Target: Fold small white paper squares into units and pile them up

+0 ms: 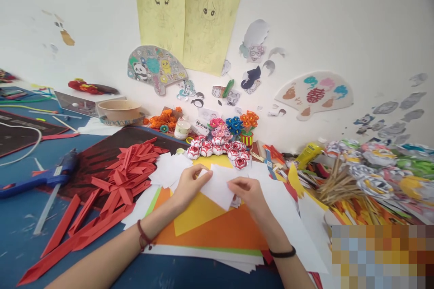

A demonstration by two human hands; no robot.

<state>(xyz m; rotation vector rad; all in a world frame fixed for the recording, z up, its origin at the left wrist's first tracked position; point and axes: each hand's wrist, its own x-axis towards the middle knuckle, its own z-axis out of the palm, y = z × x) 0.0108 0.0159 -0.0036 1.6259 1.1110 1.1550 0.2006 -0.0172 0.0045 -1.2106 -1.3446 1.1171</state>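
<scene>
– Before the surroundings are listed, state where the white paper square [221,187] is.

– It is between the left hand [190,184] and the right hand [249,193], over a yellow sheet [196,215]. Whether its underside touches that sheet cannot be told.

– Specify the state of the hands.

– The left thumb and fingers pinch the square near its upper left edge. The right thumb and forefinger pinch its right corner; both grips are narrow.

– What is beneath?

– The yellow sheet lies on an orange sheet [210,231], which tops a paper stack with green and white edges, set on the blue worktop [190,273].

– Identify the adjacent items.

– Left of the stack: a pile of folded red paper strips [134,167]; beyond it, a blue glue gun [61,176] with a glue stick. Behind the square: red-and-white paper flowers [217,148]. Right: white sheets [285,210], then a bundle of thin sticks [339,185].

– And the wall [315,18]?

– It carries two yellow drawings [210,27] and two decorated fan shapes [317,92].
</scene>
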